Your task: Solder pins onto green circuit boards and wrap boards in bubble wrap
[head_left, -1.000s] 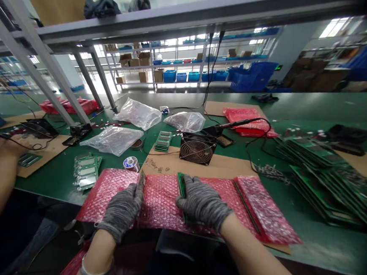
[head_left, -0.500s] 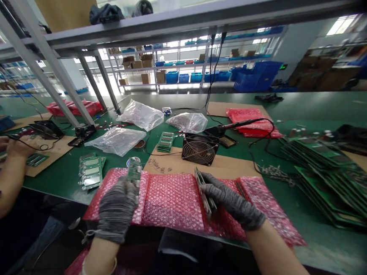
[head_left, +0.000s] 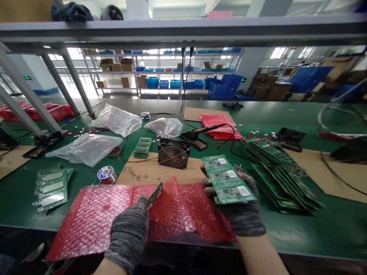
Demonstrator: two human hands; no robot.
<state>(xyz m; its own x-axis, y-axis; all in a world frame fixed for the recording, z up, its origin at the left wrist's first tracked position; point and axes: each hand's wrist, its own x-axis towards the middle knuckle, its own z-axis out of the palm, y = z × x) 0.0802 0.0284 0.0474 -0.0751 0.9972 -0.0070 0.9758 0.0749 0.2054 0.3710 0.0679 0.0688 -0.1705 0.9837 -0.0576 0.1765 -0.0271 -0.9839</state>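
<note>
Red bubble wrap (head_left: 107, 215) lies along the front edge of the green bench. My left hand (head_left: 131, 228), in a grey fingerless-looking knit glove, is closed on a narrow circuit board (head_left: 155, 195) seen nearly edge-on above the wrap. To the right, my gloved right hand (head_left: 245, 215) grips a green circuit board panel (head_left: 227, 179) with white labels, its face turned up; whether more boards lie under it is hidden. Just beyond the hands stands a round-grilled fan (head_left: 173, 153) on a cardboard sheet (head_left: 135, 173).
Stacked green boards (head_left: 279, 181) lie to the right. At left are more boards (head_left: 52, 188), a solder spool (head_left: 106, 175) and clear plastic bags (head_left: 85, 148). A soldering iron (head_left: 208, 128) rests behind the fan, near red bubble packs (head_left: 220, 126). A metal shelf (head_left: 162, 31) crosses above.
My right hand has lifted its boards out from the wrap and turned them face up. My left hand has moved right with its board, now edge-on. The view has swung right.
</note>
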